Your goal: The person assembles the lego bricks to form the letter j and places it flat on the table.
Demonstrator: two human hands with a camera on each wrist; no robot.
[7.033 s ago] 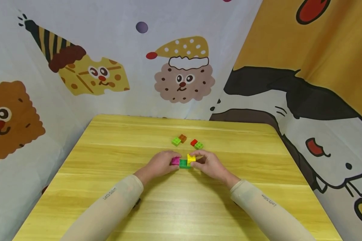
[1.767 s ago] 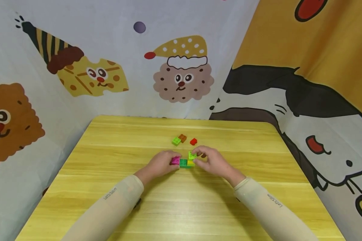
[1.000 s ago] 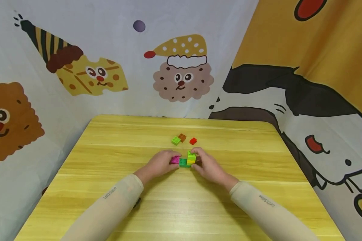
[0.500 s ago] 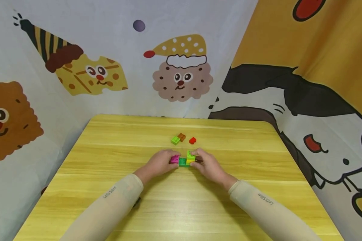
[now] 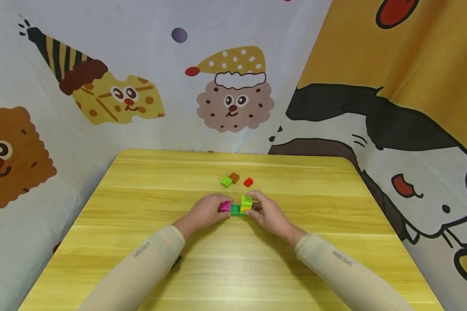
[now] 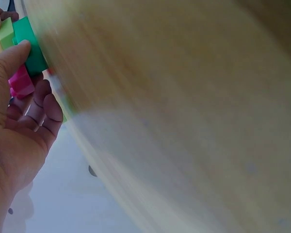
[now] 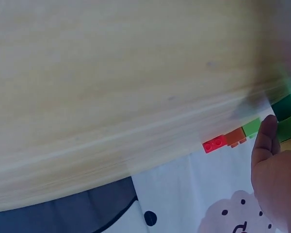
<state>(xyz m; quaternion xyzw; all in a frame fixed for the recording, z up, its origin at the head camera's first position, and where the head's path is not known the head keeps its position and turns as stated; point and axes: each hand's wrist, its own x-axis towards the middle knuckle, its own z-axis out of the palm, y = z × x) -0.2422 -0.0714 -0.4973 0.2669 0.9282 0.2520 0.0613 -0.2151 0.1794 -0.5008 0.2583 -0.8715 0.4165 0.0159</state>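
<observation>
In the head view, my left hand point(image 5: 206, 210) pinches a pink toy building brick point(image 5: 225, 206) at the left end of a dark green brick point(image 5: 235, 209). My right hand point(image 5: 271, 214) holds the stack at the other end between thumb and fingers. A lime green brick point(image 5: 247, 200) tops that stack, directly above a yellow brick point(image 5: 246, 208). The left wrist view shows another light green brick point(image 6: 6, 32) between the yellow one and the dark green base. My left thumb lies against the base there. Right fingers partly hide the stack.
Beyond the hands, a loose lime green brick point(image 5: 226, 182) lies against an orange-brown brick point(image 5: 234, 177). A small red brick point(image 5: 248, 182) sits apart to their right. The wooden table point(image 5: 171, 172) backs onto a printed cloth point(image 5: 148, 134).
Seven seconds ago my right hand held the yellow brick at the stack. The lime green brick beside the red one has since been picked up and set on the yellow. My left hand stayed put.
</observation>
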